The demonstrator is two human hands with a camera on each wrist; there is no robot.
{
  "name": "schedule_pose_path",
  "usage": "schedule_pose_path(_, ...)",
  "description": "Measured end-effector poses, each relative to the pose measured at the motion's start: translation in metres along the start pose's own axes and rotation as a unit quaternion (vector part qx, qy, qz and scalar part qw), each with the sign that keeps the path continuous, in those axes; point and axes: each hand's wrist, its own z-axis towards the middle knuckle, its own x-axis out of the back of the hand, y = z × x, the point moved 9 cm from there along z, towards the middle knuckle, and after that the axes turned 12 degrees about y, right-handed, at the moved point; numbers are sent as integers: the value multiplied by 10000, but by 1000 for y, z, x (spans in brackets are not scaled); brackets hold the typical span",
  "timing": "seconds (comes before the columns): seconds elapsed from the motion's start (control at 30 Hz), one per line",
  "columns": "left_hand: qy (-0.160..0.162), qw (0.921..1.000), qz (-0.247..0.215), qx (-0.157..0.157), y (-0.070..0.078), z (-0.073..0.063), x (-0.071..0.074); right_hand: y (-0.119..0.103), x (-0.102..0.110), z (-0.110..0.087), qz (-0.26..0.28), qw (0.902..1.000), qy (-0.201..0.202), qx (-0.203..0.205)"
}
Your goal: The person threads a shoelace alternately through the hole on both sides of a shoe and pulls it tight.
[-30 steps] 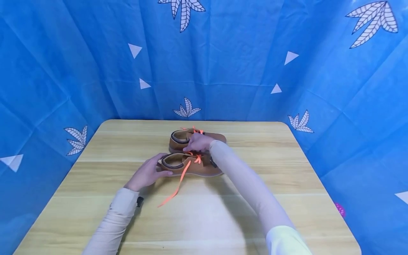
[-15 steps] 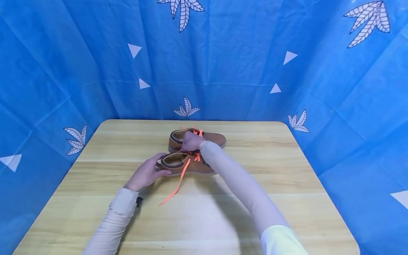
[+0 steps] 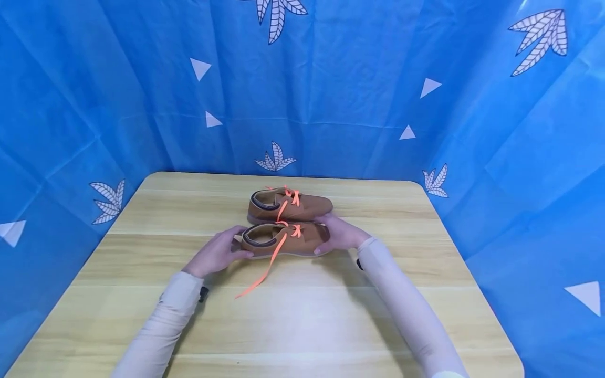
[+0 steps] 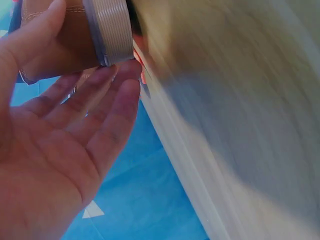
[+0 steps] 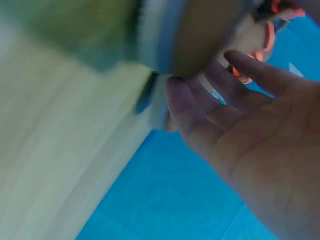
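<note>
Two brown lace-up shoes lie side by side on the table, toes to the right, in the head view. My left hand (image 3: 215, 256) holds the heel of the near shoe (image 3: 302, 243), thumb on the near side and fingers behind. At its toe, my right hand (image 3: 342, 232) grips from the other end, also with the thumb in front. The far shoe (image 3: 312, 206) sits right behind, close to the right fingers. The left wrist view shows the brown heel (image 4: 70, 42) between thumb and fingers; the right wrist view shows the blurred toe (image 5: 205, 35) against the fingertips.
An orange lace (image 3: 259, 281) hangs from the near shoe onto the wooden table (image 3: 293, 325). Another orange lace (image 3: 282, 210) trails over the far shoe. A blue patterned curtain (image 3: 307, 94) surrounds the table at the back and sides.
My right hand has left the laces between the shoes, moved right, and now grips the near shoe's toe. The left hand stays at the heel. The far shoe's lace lies uncovered.
</note>
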Motion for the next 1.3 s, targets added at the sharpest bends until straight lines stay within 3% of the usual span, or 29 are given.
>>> schedule_pose_path(0.1,-122,9997,108,-167,1,6,-6,10,0,-7,67,9998,204,47)
schedule_pose_path(0.2,-268,9993,147,-236,-1,13,-10,22,1,-12,-34,9994,293,-177)
schedule_pose_path(0.3,-438,9990,69,-26,-10,20,-10,29,0,-12,-31,9989,311,-363)
schedule_pose_path(0.6,-1043,9942,15,253,-35,36,-12,29,-2,-3,76,9987,465,-209)
schedule_pose_path(1.3,-473,9988,-62,-108,-25,55,-13,46,10,-2,168,9949,758,-644)
